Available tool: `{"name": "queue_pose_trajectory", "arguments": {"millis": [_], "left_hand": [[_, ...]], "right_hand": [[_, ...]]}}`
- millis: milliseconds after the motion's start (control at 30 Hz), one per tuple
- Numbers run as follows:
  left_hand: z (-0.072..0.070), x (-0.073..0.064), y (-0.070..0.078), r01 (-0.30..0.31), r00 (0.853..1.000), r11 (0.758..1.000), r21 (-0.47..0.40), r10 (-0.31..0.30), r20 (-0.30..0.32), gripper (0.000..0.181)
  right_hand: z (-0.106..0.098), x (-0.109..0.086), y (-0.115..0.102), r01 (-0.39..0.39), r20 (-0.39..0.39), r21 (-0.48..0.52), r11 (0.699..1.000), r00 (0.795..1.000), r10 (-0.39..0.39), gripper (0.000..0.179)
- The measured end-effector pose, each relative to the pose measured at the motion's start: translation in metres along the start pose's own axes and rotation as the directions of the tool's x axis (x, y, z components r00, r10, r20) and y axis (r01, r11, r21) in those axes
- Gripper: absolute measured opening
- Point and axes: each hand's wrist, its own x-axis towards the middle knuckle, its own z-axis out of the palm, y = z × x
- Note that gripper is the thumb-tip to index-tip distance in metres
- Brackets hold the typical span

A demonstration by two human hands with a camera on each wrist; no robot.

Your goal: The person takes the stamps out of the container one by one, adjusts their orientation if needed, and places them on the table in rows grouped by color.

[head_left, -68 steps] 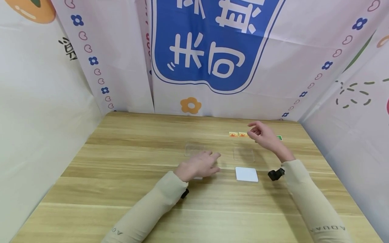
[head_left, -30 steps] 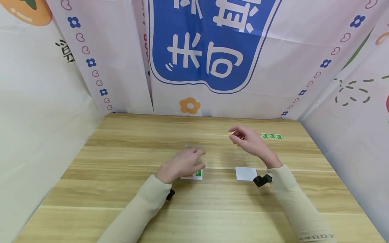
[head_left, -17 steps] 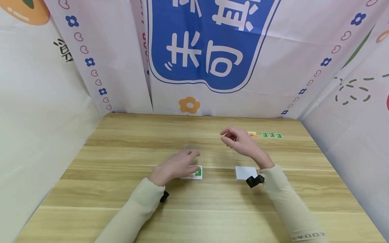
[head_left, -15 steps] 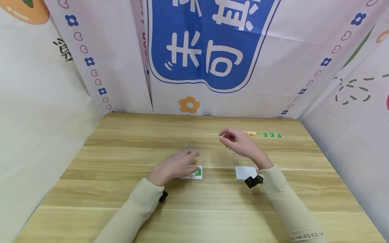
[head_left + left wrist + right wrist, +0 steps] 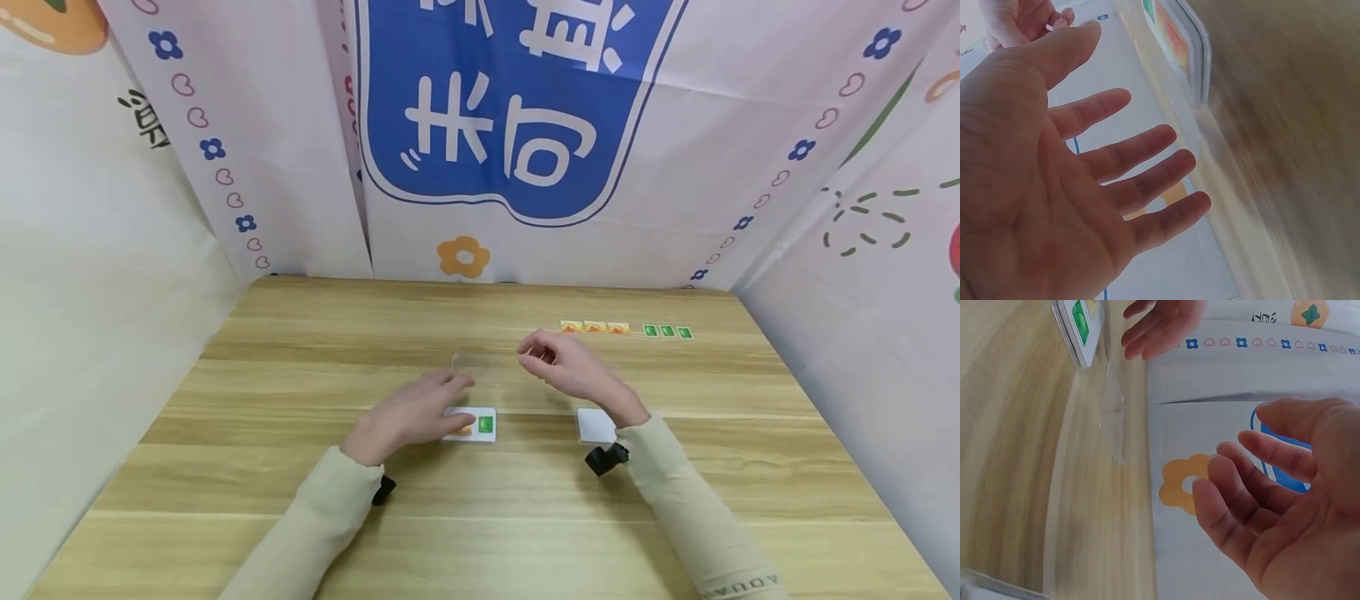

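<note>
You have the table (image 5: 480,533) in a lull, both hands up and bare. Your right hand (image 5: 566,365) has just swung left and nearer from over the yellow tiles (image 5: 595,327), so the whole row now shows; your left hand (image 5: 412,415) has slid a bit left, baring more of the left card (image 5: 476,434). For the work, this reads as a pause between contacts: three yellow and three green tiles (image 5: 667,331) sit in their rows, so probably none got picked up in the last second. Grip check: your left fingers are straight and spread, nothing between them; your right fingers are loosely curled, thumb apart from them, nothing held that the right wrist view shows. The left card lies flat under your left thumb in the head view, touching or not can't be told. The right card (image 5: 596,426) lies flat, on the near side of your right hand, partly covered by your wrist. The clear sheet (image 5: 480,368) lies beyond the left card; your left fingertips overlap its edge from above, contact unclear, and your right fingertips are off to its right, apart. The tile rows lie past your right hand, clear of your fingers, yellow nearer, green farther right. Smallest: one green print (image 5: 486,425) shows on the left card, beside an orange one partly under your thumb.
</note>
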Motion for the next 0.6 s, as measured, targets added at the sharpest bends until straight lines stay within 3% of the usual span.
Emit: {"name": "queue_pose_trajectory", "arguments": {"millis": [200, 600], "left_hand": [[0.004, -0.003, -0.006, -0.01, 1.0, 0.999, 0.036, 0.011, -0.016, 0.059], [0.01, -0.005, -0.013, 0.02, 1.0, 0.999, 0.025, -0.02, -0.001, 0.061]], "right_hand": [[0.009, 0.003, -0.001, 0.009, 0.003, 0.017, 1.0, 1.0, -0.009, 0.02], [0.029, 0.009, -0.004, 0.049, 0.059, 0.027, 0.998, 0.997, -0.051, 0.022]]}}
